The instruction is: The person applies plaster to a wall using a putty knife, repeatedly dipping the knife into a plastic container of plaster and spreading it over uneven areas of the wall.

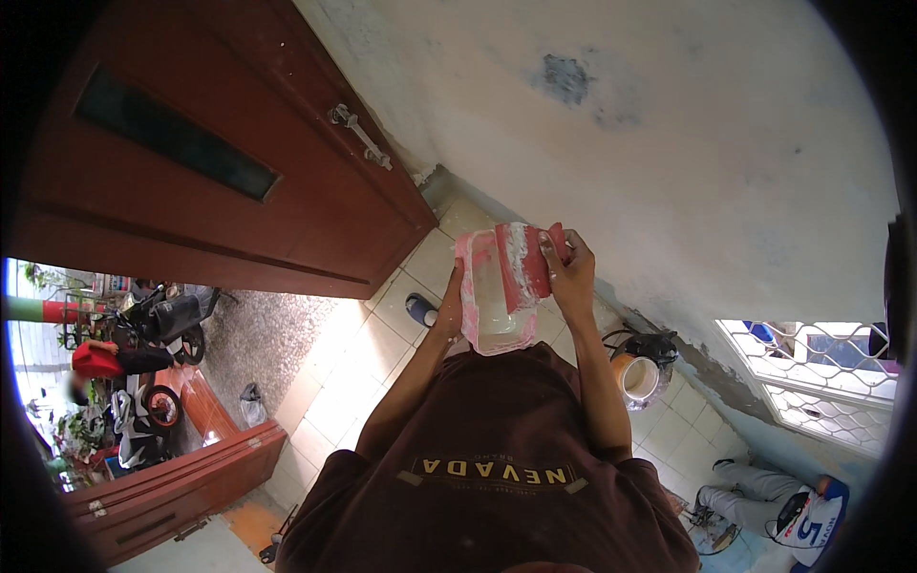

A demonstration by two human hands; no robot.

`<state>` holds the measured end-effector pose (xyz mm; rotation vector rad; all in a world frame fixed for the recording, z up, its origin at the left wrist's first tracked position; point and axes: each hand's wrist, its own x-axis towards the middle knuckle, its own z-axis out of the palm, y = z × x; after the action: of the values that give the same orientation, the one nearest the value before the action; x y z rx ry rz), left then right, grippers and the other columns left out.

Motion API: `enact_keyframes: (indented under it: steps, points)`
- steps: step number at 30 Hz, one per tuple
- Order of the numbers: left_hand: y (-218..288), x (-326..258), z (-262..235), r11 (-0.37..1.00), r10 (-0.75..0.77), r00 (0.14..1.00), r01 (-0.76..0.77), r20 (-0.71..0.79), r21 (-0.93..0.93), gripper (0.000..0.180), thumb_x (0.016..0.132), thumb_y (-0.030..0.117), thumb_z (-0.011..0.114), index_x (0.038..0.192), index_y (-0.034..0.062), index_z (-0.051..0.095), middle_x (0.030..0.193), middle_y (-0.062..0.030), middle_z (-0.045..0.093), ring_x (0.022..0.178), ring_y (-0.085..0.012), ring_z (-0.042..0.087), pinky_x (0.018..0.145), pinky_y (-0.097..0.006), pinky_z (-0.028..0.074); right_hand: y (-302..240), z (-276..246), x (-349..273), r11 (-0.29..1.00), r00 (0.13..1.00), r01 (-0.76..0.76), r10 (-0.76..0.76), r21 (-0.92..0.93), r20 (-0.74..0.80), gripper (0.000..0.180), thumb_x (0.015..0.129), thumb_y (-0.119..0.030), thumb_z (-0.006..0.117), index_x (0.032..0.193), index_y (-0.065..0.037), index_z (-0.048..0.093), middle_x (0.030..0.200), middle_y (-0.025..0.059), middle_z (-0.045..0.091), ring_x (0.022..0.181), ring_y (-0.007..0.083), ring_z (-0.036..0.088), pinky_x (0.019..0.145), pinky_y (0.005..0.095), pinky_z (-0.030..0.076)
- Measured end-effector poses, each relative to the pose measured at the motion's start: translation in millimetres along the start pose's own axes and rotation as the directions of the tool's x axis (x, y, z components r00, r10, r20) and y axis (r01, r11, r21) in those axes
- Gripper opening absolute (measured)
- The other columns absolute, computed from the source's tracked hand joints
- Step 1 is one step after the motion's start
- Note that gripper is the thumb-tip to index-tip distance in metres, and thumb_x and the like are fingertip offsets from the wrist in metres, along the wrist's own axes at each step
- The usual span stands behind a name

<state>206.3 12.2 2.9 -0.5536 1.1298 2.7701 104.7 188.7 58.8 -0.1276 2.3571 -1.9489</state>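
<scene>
Your strongest light is daylight through the doorway (256,336) at left; its far side burns toward white. Note the glare on the floor (336,374) just inside. The window (823,380) at right forms a second bright zone. Your shirt (487,420) reads dark. The tub (502,340) is softly lit and acceptably sharp. Straight edges bend toward your blacked-out margins.

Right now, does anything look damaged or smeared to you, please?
Yes: right of the door, a dark grey patch stands out against the paler wall. White paste smears the red spreader in the right hand.
</scene>
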Motion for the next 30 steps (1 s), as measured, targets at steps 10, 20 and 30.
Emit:
enact_keyframes:
  steps: [10,20,30]
  points:
    - [-1,-6,9,0.997,-0.069,0.998,0.069,0.007,0.024,0.075,0.104,0.061,0.029,0.151,0.0029,0.035,0.145,-0.0146,0.051,0.13,-0.0251,0.052,0.112,-0.038,0.042,-4,4,42,0.987,0.982,0.145,-0.152,-0.07,-0.112,0.019,0.097,-0.017,0.064,0.095,0.002,0.064,0.066,-0.0013,0.056,0.06,0.0042,0.042,0.052,0.0249,0.033]
    - [-3,-8,3,1.0,0.005,1.0,-0.006,0.024,0.029,0.072,0.105,0.058,0.03,0.15,0.0029,0.037,0.144,-0.0145,0.051,0.13,-0.0245,0.053,0.111,-0.037,0.043,-14,18,80,0.995,0.968,0.103,-0.1,0.001,-0.228,0.024,0.096,-0.021,0.066,0.094,0.003,0.063,0.069,0.0059,0.058,0.063,0.0117,0.049,0.059,0.0306,0.042]
    - [4,-9,10,0.957,0.136,0.991,-0.127,0.017,-0.262,0.079,0.099,0.069,0.035,0.15,0.0088,0.036,0.142,-0.0135,0.052,0.128,-0.0275,0.055,0.105,-0.045,0.05,-12,-6,6,0.882,0.971,0.151,-0.047,0.447,-0.236,0.024,0.1,-0.012,0.061,0.119,-0.001,0.05,0.094,0.005,0.067,0.085,0.0084,0.061,0.075,0.0247,0.049]
